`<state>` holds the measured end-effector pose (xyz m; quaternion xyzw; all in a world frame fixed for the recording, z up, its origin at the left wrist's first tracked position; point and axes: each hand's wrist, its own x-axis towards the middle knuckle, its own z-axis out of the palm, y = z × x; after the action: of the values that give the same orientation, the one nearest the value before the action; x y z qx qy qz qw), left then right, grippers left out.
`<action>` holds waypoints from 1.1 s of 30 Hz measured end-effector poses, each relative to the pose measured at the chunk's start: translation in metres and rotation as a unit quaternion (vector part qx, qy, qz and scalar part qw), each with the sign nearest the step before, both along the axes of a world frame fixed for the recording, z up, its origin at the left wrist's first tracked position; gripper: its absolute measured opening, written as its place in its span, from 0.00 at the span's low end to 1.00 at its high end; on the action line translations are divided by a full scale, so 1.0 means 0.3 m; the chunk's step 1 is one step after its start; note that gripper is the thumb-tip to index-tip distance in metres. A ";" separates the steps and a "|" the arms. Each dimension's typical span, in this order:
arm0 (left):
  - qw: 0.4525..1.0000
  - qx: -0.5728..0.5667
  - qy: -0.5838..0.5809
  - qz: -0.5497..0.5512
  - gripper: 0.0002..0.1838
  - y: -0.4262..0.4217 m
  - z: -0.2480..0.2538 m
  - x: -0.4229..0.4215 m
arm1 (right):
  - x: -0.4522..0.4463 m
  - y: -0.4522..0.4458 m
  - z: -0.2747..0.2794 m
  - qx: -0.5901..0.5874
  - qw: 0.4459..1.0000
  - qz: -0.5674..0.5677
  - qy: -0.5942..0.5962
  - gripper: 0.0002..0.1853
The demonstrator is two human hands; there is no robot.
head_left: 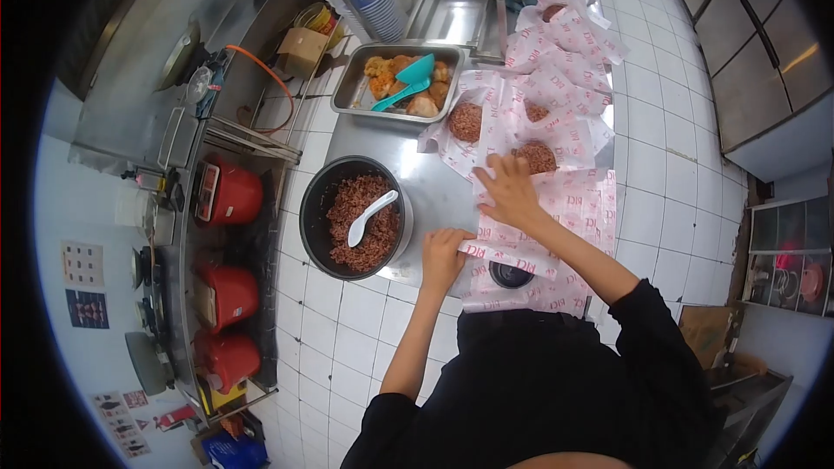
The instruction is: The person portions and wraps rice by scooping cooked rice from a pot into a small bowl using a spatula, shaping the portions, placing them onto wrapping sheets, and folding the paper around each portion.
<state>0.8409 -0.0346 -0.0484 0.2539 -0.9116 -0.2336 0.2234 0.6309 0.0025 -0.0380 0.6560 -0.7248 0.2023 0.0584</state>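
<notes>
My left hand (445, 254) has its fingers curled at the left edge of a printed paper sheet (530, 260), pinching that edge. My right hand (508, 195), fingers spread, lies on the printed paper just below a round mound of reddish-brown rice (535, 157). Another rice mound (466, 122) rests on paper farther up and left. A small black bowl (511, 274) shows at the near end, partly covered by paper. Left of my hands, a black pot (314, 247) holds loose reddish rice with a white spoon (372, 218) on it.
Beyond the pot, a metal tray (347, 108) holds browned food pieces and a teal utensil (408, 85). More paper sheets (565, 56) with rice run up the metal counter (417, 152). Stacked cups (378, 9) stand at the back. Red containers (234, 195) fill a shelf at left.
</notes>
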 end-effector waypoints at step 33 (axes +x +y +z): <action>0.943 -0.286 -0.078 0.149 0.09 -0.516 0.078 -0.454 | -0.039 0.296 -0.230 -0.225 0.961 -0.154 -0.045 0.27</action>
<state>0.7047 -0.1895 -0.0250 0.3299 -0.9064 0.0936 0.2467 0.6191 0.0914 -0.1071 0.4970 -0.7545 0.3780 0.2023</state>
